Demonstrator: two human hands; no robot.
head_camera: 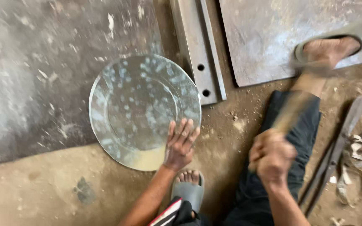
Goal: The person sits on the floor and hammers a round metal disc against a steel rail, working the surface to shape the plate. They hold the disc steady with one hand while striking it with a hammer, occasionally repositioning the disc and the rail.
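Down on the dirt floor (pixel 42 192), a round, dished metal disc (pixel 143 111) lay half on a grey steel sheet (pixel 34 75). Its shallow rim looked already formed, though how much shaping remained was unclear. The left hand (pixel 181 144) pressed flat, fingers spread, on the disc's near edge. The right hand (pixel 272 157), fisted around a blurred wooden handle (pixel 290 111), was right of the disc. An angle iron (pixel 197 46) crowded the disc's far-right edge; bare floor lay nearer.

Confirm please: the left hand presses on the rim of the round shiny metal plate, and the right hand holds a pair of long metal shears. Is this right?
Not quite. The right hand grips a blurred wooden handle, likely a hammer's, not the shears. The long metal shears lie on the dirt floor to its right, untouched. The left hand does press on the rim of the round shiny metal plate. The head view shows this.
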